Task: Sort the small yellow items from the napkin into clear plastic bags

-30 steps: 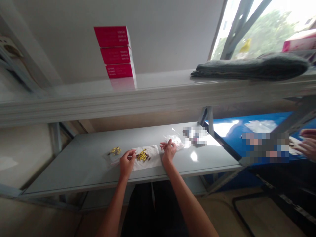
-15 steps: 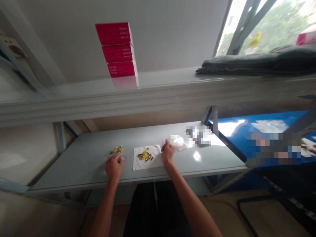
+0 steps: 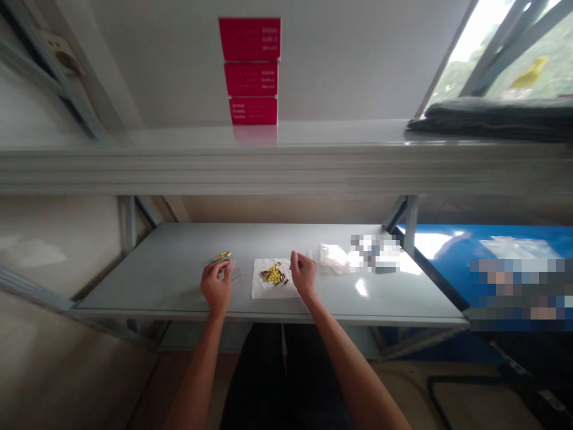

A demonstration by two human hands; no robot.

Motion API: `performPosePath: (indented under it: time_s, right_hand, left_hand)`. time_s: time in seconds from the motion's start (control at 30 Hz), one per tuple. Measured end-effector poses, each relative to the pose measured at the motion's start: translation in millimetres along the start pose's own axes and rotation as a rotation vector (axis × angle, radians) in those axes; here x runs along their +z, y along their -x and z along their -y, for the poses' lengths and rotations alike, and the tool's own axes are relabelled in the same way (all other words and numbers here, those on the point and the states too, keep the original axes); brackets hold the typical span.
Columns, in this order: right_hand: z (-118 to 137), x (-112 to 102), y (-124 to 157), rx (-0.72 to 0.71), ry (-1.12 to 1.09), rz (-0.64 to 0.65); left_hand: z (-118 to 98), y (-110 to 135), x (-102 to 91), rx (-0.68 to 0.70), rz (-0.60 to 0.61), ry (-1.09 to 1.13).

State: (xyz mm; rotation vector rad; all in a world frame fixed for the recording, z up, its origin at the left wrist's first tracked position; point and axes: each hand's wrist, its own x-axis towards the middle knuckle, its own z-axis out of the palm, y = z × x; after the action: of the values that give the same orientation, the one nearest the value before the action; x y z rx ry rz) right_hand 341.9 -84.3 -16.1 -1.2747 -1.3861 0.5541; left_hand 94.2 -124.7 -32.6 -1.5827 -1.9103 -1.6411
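Curling its fingers downward, the left hand [image 3: 216, 288] rested on a small clear plastic bag [image 3: 233, 272], with a cluster of yellow pills [image 3: 222, 256] just past the fingertips; whether it gripped the bag could not be told. The right hand [image 3: 303, 273] stood raised on the heel of the palm, thumb and forefinger drawn close in a near pinch, though anything held between them was too thin to make out. Between the two hands lay a white paper sheet [image 3: 263, 288] bearing a small heap of yellow and brown pills [image 3: 273, 274], and neither hand touched it. Beyond the right hand sat a crumpled clear bag [image 3: 333, 258], then a pixelated patch [image 3: 375, 253] that hid whatever lay there. All of this stood on a pale grey metal shelf [image 3: 134, 280]. Above it, on an upper shelf [image 3: 179, 167], three red boxes [image 3: 249, 71] were stacked against the wall, their small white print too tiny to read. A folded dark cloth [image 3: 492, 119] lay further along that shelf. Off to the right was a glossy blue panel [image 3: 456, 272], partly covered by another pixelated patch [image 3: 514, 292].
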Motion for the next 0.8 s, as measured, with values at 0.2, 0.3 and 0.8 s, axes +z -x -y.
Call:
performPosePath:
  time_s: [0.2,0.3,0.8]
  right_hand:
    - [59.1,66.3,-2.1,-0.064,-0.081,0.683]
    - [60.9,93.1,1.6,0.083,-0.233,0.857]
    - [57.9,89.7,-4.8,-0.090,0.024,0.530]
  left_hand:
    - [0.3,3.3,-0.4,-0.170,-0.034,0.082]
    - [-0.4,5.7,-2.2,-0.181,0.008,0.140]
    - [-6.8,3.2,-1.5,0.068,0.234,0.215]
